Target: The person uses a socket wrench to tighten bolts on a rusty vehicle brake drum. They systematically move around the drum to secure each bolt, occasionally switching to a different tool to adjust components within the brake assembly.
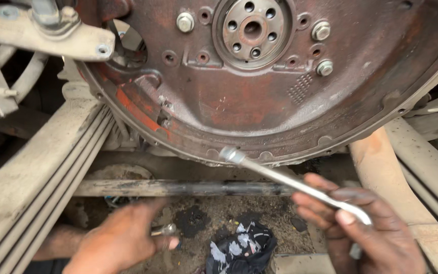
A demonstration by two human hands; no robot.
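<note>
My right hand [366, 223] grips the handle end of a long silver wrench [290, 181]. The wrench head sits at the lower rim of a big rusty round engine housing [259, 101], on a fastener I cannot make out. My left hand [120, 238] is low at the left, blurred, pinching a small metal piece [167, 231], maybe a bolt. The housing carries a centre hub with a ring of holes [253, 30] and a few hex bolts [185, 22].
Leaf springs [41, 172] run diagonally at the left. A crossbar [178, 187] lies under the housing. A dark patterned rag [242, 248] lies on the oily dirt ground. Frame rails [422, 162] stand at the right. A bracket [51, 35] hangs at top left.
</note>
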